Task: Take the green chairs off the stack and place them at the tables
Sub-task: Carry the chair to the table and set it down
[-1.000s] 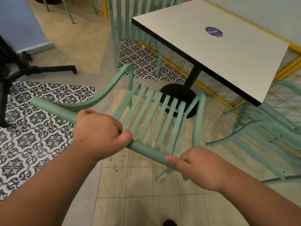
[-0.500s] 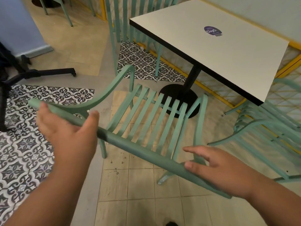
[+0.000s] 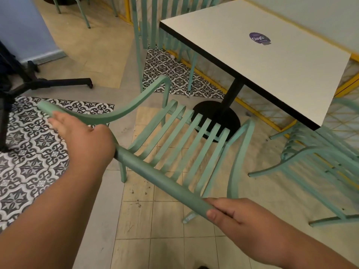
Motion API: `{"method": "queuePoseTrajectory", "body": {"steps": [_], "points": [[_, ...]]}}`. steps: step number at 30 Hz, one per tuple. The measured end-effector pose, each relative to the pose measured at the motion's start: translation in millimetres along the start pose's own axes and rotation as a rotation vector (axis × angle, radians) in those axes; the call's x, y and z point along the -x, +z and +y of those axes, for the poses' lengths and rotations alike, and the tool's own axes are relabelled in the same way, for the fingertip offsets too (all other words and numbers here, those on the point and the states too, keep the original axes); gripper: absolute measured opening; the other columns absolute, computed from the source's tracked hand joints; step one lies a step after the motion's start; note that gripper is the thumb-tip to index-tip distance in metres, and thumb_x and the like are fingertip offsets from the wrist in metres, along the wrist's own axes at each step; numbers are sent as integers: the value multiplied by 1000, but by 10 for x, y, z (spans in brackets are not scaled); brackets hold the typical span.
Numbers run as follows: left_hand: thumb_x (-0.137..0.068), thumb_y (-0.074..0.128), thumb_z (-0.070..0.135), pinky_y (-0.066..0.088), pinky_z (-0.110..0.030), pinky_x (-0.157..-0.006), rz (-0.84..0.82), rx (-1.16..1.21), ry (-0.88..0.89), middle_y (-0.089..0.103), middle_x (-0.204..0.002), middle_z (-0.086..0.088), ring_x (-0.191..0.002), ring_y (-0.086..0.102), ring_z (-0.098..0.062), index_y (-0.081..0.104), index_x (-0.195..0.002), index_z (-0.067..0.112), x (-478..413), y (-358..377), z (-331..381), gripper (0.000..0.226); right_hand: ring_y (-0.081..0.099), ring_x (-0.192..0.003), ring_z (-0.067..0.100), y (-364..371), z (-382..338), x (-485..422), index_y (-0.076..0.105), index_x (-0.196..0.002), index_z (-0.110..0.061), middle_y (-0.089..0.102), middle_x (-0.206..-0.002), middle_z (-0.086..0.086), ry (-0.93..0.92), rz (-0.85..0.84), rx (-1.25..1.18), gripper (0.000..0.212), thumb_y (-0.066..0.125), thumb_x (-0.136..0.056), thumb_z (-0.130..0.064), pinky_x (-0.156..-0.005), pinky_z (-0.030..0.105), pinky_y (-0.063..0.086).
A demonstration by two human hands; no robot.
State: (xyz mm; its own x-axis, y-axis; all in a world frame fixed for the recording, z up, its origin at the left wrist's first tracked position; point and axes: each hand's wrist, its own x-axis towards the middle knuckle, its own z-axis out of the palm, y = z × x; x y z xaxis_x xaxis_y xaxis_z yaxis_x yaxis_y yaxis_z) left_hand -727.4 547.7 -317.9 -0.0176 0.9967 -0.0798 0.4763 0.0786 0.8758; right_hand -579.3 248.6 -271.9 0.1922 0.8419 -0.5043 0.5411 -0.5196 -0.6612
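Green chair (image 3: 174, 136) stands facing table (image 3: 272, 61), placing step. Right hand (image 3: 239, 216) clasps top rail; left hand (image 3: 83, 138) lies on rail, grip probably loose. Next: slide chair under.

We see a mint-green slatted chair (image 3: 174, 144), its paint one flat tone over rail, armrests and legs. The stack of chairs (image 3: 318, 171) to the right has the same mint green. The table top (image 3: 262, 61) is off-white with a black edge, and it bears a round purple sticker (image 3: 259, 38) with white lettering. The table's post and round base (image 3: 217, 119) are black. The floor mixes plain beige tiles (image 3: 155, 230) with black-and-white patterned tiles (image 3: 29, 144) of floral, star-like motifs. A yellow strip (image 3: 258, 113) lines the foot of the wall. At far left stands a pale blue panel (image 3: 23, 26) beside a black chair base (image 3: 58, 82).
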Motion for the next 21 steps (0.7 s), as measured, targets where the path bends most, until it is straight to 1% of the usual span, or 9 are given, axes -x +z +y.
{"method": "queuePoseTrajectory", "body": {"steps": [1,2,4,5,7,10,12,17,21], "points": [[-88,43,4,11,8,-74,-4,-9,1,-14,-169,-9,-153,5,-22,-7,-160,10,-28,0,16,88,59,-70,6,18,-7,-12,50,-127,-69,64,-81,-12,3,9,-5,31,36,-100,-65,-63,20,46],[-88,43,4,11,8,-77,-9,-20,4,-14,-169,-10,-153,5,-22,-7,-160,10,-66,2,19,88,60,-71,7,37,-21,-21,50,-126,-69,65,-83,-11,10,16,-12,30,36,-100,-64,-63,20,47],[-88,43,5,16,-4,-95,-23,-40,11,-15,-169,-9,-154,6,-23,-7,-160,11,-123,-3,38,88,61,-73,8,78,-54,-47,51,-125,-67,66,-87,-10,20,33,-24,31,36,-98,-66,-64,23,49],[-88,43,6,16,-10,-100,-32,-49,15,-15,-169,-9,-154,5,-24,-6,-160,11,-149,-7,55,88,60,-72,7,99,-74,-63,53,-124,-64,65,-86,-11,21,39,-26,33,35,-97,-67,-64,24,48],[-89,44,6,13,-13,-99,-39,-79,22,-14,-169,-9,-154,4,-24,-6,-160,11,-210,-6,89,87,57,-67,5,136,-121,-99,56,-121,-56,62,-80,-13,19,56,-12,35,33,-96,-66,-62,25,47],[-91,44,8,11,-8,-93,-69,-98,32,-14,-169,-9,-154,5,-23,-6,-160,11,-310,1,137,86,54,-62,2,180,-191,-134,59,-121,-44,59,-72,-17,26,88,-18,36,35,-99,-62,-61,24,47],[-91,44,9,6,-7,-95,-83,-105,49,-14,-169,-12,-154,1,-22,-5,-160,8,-370,12,148,85,54,-61,1,205,-233,-141,59,-122,-39,58,-70,-19,28,107,-30,38,36,-100,-60,-59,22,46],[-89,45,8,4,-11,-97,-69,-118,56,-11,-169,-12,-153,0,-20,-4,-160,7,-411,37,117,86,53,-60,2,210,-287,-142,60,-120,-40,58,-69,-19,30,130,-23,41,34,-99,-63,-55,23,43],[-90,46,8,3,-10,-98,-79,-129,77,-12,-169,-13,-153,-2,-20,-4,-160,7,-407,18,113,86,54,-59,2,208,-323,-125,61,-120,-38,58,-69,-18,34,131,-37,51,31,-92,-69,-54,22,44]]}}
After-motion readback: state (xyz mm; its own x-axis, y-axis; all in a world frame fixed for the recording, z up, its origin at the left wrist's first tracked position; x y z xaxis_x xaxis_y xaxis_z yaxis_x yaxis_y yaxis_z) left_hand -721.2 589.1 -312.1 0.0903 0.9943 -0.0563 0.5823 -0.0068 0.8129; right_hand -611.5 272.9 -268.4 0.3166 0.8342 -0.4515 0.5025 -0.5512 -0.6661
